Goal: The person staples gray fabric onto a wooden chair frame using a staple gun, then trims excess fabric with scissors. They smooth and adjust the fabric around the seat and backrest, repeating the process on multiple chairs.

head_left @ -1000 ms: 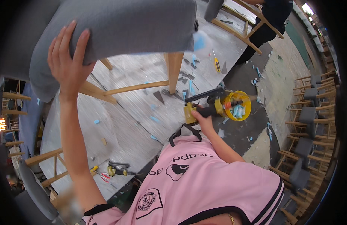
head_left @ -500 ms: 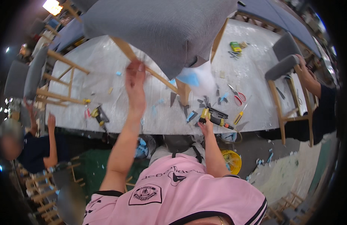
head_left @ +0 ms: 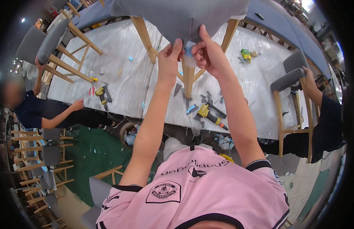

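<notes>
A grey upholstered chair seat [head_left: 179,15] on wooden legs stands at the table's far side, its loose fabric corner toward me. My left hand [head_left: 169,61] pinches the fabric at the left of this corner. On its right side, my right hand [head_left: 213,57] presses a thumb on the cloth, its other fingers curled underneath. White and pale blue padding [head_left: 190,53] shows between my hands, above the front leg [head_left: 188,82]. A yellow-and-black staple gun [head_left: 208,113] lies on the table below my right forearm, apart from both hands.
The table [head_left: 123,87] is covered in clear plastic, with grey fabric scraps [head_left: 204,98] on it. Another staple gun [head_left: 103,96] lies at left, and a green-and-yellow box [head_left: 245,54] at right. Co-workers on both sides hold grey chairs [head_left: 54,42]. Several chairs [head_left: 47,156] stand behind left.
My right hand has let go of the staple gun and risen to the fabric corner. My left hand has moved right onto the cloth. The seat sits higher in view.
</notes>
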Motion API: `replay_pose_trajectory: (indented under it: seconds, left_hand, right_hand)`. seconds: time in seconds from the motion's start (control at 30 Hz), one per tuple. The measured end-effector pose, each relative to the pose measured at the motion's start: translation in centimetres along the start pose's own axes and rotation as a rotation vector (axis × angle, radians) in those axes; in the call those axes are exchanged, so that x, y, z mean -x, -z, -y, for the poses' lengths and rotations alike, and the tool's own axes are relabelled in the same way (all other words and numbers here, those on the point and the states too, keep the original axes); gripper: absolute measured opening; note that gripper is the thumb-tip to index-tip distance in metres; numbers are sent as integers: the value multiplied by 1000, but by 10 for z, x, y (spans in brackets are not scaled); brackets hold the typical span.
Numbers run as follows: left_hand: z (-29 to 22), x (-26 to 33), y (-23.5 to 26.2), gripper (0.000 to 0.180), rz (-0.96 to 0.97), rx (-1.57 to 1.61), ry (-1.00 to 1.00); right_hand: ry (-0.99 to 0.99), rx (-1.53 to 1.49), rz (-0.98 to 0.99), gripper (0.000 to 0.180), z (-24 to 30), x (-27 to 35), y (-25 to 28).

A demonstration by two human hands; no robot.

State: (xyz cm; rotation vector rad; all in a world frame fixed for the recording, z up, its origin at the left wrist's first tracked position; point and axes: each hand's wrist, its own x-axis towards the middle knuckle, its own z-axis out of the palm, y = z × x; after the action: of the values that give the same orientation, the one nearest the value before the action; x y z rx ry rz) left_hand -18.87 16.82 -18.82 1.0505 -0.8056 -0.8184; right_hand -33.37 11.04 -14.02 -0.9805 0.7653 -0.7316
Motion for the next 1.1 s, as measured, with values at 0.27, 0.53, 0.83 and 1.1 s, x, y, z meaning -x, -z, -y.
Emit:
replay_pose_trajectory:
  seconds: [0.27, 0.53, 0.83, 1.1]
  left_hand:
    - [16, 5, -11, 37, -48, 89, -117]
    - [52, -6, -9, 42, -65, 96, -222]
    - [88, -7, -16, 39, -90, 72, -499]
    - [80, -7, -23, 42, -168, 274, -396]
  right_hand:
    - [93, -369, 295, 36, -34, -6, 16]
    - [207, -108, 74, 56, -45, -8, 1]
    - [808, 19, 118, 63, -122, -45, 29]
    - [624, 7, 179, 62, -118, -51, 31]
